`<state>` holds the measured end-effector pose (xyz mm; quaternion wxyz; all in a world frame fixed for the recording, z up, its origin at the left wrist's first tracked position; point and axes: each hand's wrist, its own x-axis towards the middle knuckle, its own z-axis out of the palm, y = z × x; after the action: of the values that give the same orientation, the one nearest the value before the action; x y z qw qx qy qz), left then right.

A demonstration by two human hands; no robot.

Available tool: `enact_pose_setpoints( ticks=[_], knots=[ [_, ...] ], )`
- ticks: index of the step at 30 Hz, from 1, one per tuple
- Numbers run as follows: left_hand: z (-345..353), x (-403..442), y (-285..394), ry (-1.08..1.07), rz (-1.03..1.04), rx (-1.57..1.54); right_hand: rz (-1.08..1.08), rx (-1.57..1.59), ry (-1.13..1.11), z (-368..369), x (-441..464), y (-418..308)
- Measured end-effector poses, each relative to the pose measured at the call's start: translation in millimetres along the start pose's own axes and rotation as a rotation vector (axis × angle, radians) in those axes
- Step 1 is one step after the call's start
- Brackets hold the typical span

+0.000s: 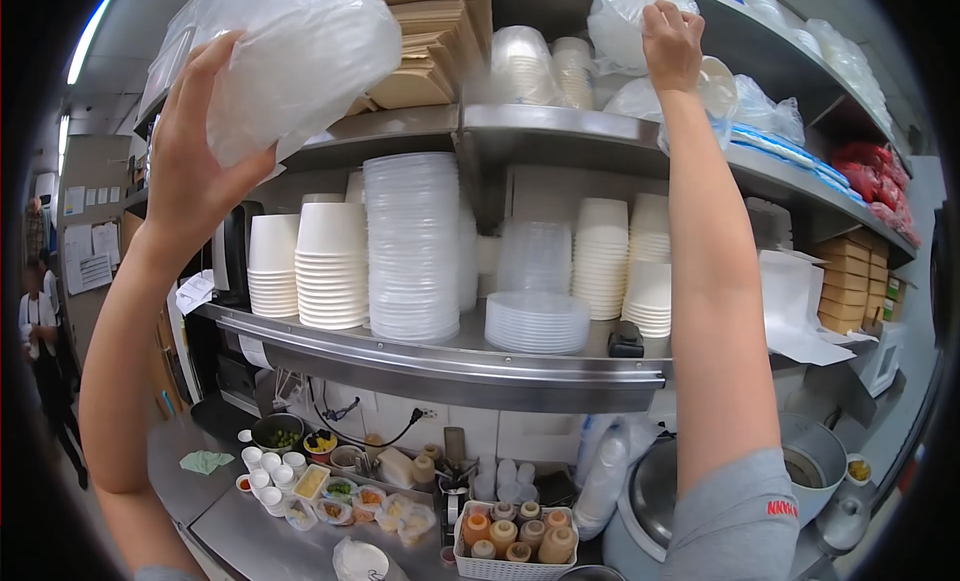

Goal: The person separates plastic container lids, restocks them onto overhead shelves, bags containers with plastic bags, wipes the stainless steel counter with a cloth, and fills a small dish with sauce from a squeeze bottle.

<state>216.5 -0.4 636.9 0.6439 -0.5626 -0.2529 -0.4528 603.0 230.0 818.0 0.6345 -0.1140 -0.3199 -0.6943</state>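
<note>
My left hand (pixel 205 141) is raised at the upper left, its fingers and thumb wrapped round a translucent plastic-wrapped bundle (pixel 300 66), whose contents are blurred. At the upper right, my right hand (pixel 672 43) reaches to the top shelf, fingers closed on a clear plastic bag (pixel 622 26). Beside the left bundle are stacked brown paper bags (pixel 430 46). White cups in plastic (pixel 522 66) stand on the upper shelf (pixel 570 123) between my hands.
The middle shelf (pixel 440 366) holds white cup stacks (pixel 330 261), clear lids (pixel 412 251) and brown boxes (pixel 845 276). Below are a basket of sauce bottles (pixel 515 536), small food containers (pixel 370 501) and large pots (pixel 800 456). People (pixel 45 331) stand at the far left.
</note>
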Motion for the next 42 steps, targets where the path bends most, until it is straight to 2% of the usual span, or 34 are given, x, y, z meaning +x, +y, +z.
enact_pose_setpoints(
  ticks=[2, 4, 5, 7, 8, 10, 13, 15, 17, 20, 21, 22, 23, 24, 25, 27, 29, 30, 32, 33, 36, 37, 39, 42],
  knots=[
    [1, -1, -4, -0.03, 0.009, 0.001, -0.027, -0.018, -0.025, 17, -19, 3],
    [1, 0, -5, -0.042, 0.085, 0.097, -0.023, -0.061, -0.211, 45, -39, 11],
    [0, 0, -5, -0.053, 0.08, 0.103, -0.019, -0.048, -0.215, 51, -43, 8],
    [0, 0, -4, -0.067, 0.081, 0.1, 0.207, -0.178, -0.889, 59, -48, 8],
    [2, -2, -5, -0.075, 0.077, 0.101, 0.206, -0.171, -0.895, 56, -41, 4],
    [7, -6, -7, -0.056, 0.029, 0.059, 0.282, -0.241, -1.386, 49, -26, -5],
    [14, -7, -13, -0.083, 0.024, 0.081, 0.295, -0.151, -1.287, 51, -46, -10],
    [22, 10, 37, -0.047, 0.041, 0.138, 0.293, -0.17, -1.313, 57, -53, -6],
    [31, 19, 50, -0.003, 0.061, 0.194, 0.294, -0.206, -1.345, 65, -52, 2],
    [48, 29, 43, 0.15, 0.189, -0.157, 0.297, -0.242, -1.366, 67, -49, 8],
    [53, 39, 61, 0.18, 0.175, 0.006, 0.254, -0.233, -1.202, 64, -50, 9],
    [60, 47, 59, 0.184, 0.189, -0.026, 0.21, -0.224, -1.038, 61, -51, 10],
    [67, 55, 57, 0.187, 0.203, -0.057, 0.212, -0.231, -1.04, 57, -50, 11],
    [75, 64, 55, 0.19, 0.217, -0.089, 0.222, -0.183, -0.945, 54, -51, 11],
    [85, 74, 54, 0.165, 0.149, -0.15, 0.232, -0.138, -0.85, 50, -53, 12],
    [99, 95, 58, 0.147, 0.088, -0.221, 0.26, -0.072, -0.829, 50, -61, 16],
    [109, 114, 63, -0.028, 0.009, -0.342, 0.275, 0.01, -0.766, 39, -57, 13],
    [113, 122, 67, -0.024, 0.016, -0.349, 0.278, 0.0, -0.765, 23, -50, 5],
    [121, 133, 74, -0.105, -0.108, -0.47, 0.26, 0.147, -0.434, -4, -40, -11],
    [129, 137, 75, -0.104, -0.102, -0.477, 0.283, 0.226, -0.362, -5, -37, -14],
    [162, 140, 78, 0.003, 0.016, -0.387, 0.309, 0.284, -0.344, -21, -36, -17],
    [172, 139, 75, -0.191, 0.031, -0.221, 0.308, 0.321, -0.29, -22, -39, -18],
    [185, 136, 81, -0.599, 0.023, 0.058, 0.348, 0.331, -0.346, -32, -45, -18],
    [215, 124, 89, -0.601, 0.033, 0.064, 0.399, 0.344, -0.461, -41, -49, -22]
  ],
)
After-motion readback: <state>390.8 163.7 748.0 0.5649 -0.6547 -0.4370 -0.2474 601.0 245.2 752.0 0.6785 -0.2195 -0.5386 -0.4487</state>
